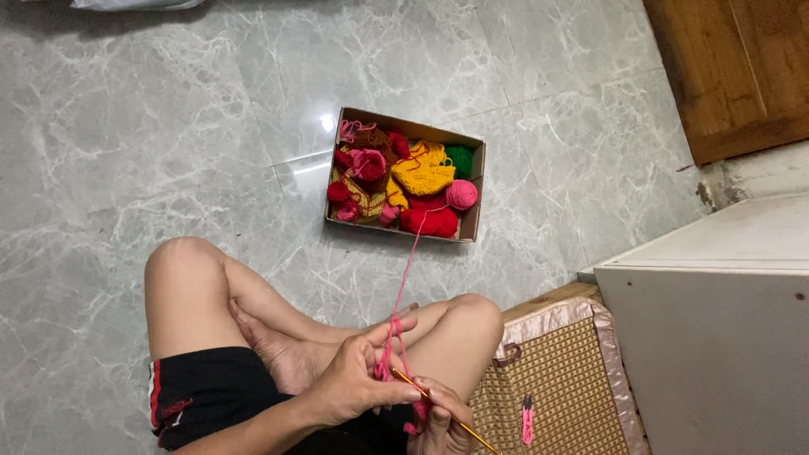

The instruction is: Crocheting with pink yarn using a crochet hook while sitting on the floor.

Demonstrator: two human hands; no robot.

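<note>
Nearest the camera, the person sits cross-legged on the marble floor (126, 143), and both hands work low over the lap, close enough to the body that the arms need not reach. The right hand (444, 417), at the bottom edge of the view, has its grip closed on a thin golden crochet hook (438, 406), which slants down toward the lower right; the small pink crochet piece (419, 411) hangs at the hook, partly hidden by the fingers. The left hand (358, 379) is closed on the pink yarn (406, 278), pinching it between thumb and fingers with the strand looped over them, seemingly to keep it taut as it feeds the hook. Just right of the knee lies a woven mat (560, 379) with a shiny border, and on it a small pink snipper (527, 419), set near the working hand. From the left hand the yarn runs up across the floor to a cardboard box (474, 198) standing well apart ahead of the legs. The box holds a pink yarn ball (461, 194), red, yellow and green yarn and crocheted bits, so the ball can unwind without rolling away.
</note>
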